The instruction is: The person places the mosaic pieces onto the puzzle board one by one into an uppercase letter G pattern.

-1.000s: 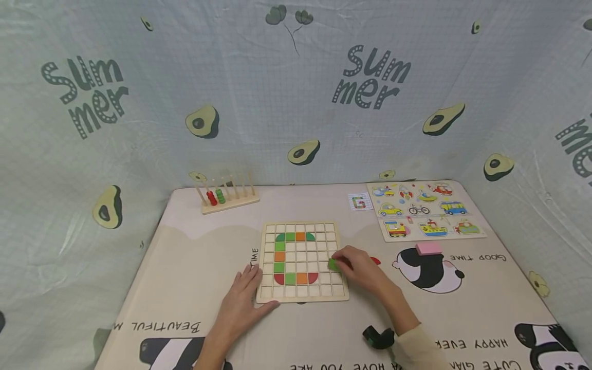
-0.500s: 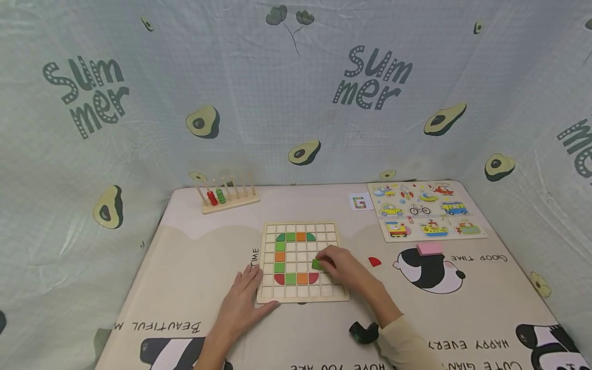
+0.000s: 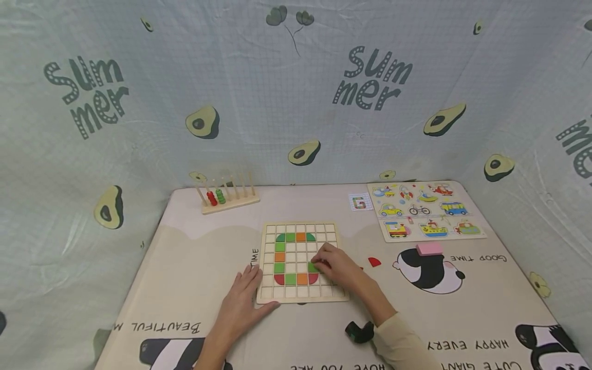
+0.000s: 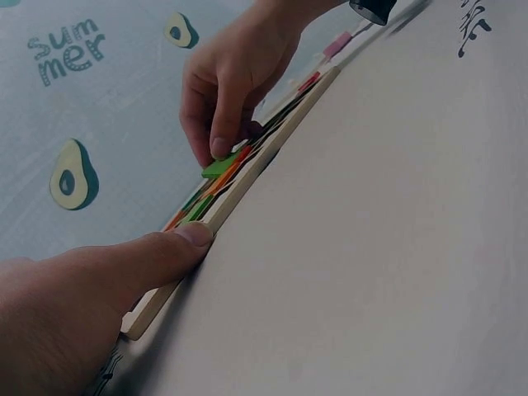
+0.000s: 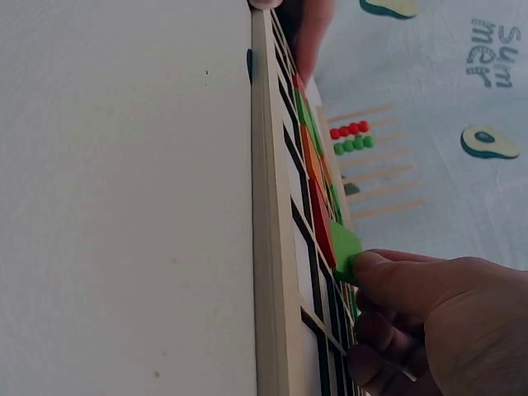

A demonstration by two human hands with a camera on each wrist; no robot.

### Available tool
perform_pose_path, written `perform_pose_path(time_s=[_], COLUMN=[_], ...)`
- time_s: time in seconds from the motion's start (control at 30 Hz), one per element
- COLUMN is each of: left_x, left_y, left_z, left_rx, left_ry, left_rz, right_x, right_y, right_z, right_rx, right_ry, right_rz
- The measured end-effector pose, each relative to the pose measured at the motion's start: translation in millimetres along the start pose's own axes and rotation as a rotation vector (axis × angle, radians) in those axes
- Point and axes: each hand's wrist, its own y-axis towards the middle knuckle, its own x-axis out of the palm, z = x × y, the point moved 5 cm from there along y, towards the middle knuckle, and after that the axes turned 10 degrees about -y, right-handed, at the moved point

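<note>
A wooden grid board [image 3: 296,257] lies on the table, with green, orange and red tiles forming a C-like outline in its cells. My right hand [image 3: 339,267] pinches a green square tile [image 5: 345,247] between thumb and fingers. In the right wrist view that tile is tilted, right beside the red rounded tile [image 5: 321,223] at the outline's lower right corner. My left hand [image 3: 240,298] rests at the board's lower left corner. Its fingers lie along the left side, and the thumb [image 4: 190,235] presses on the near edge in the left wrist view.
A red quarter-round tile [image 3: 374,262] lies right of the board. Beyond it are a pink block [image 3: 429,248], a small pattern card [image 3: 360,202] and a vehicle puzzle board [image 3: 402,219]. A wooden peg rack [image 3: 231,205] with red and green beads stands at the back left.
My right hand has moved left with the green tile, from the board's right side to the cell above the lower right red tile. The left hand has stayed in place.
</note>
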Motion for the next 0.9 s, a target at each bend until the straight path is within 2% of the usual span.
perform_pose_path(time_s=[0.17,0.33,0.7,0.9], left_x=[1.0,0.0,1.2,0.2], left_y=[-0.4,-0.3,-0.9,0.5], left_z=[-0.3,0.2,-0.5,-1.0], left_rx=[-0.012,0.003,-0.009,-0.012], left_ry=[-0.003,0.0,-0.001,-0.002], left_rz=[-0.01,0.001,-0.009,-0.012], right_x=[3,4,2,-4], right_y=[-0.8,-0.4,-6.4,-12.2], right_z=[0,1,7,14], right_rx=[-0.02,-0.018,0.044,0.121], right_ry=[-0.029,-0.035,-0.028,-0.03], right_rz=[0.012,0.018,0.041,0.04])
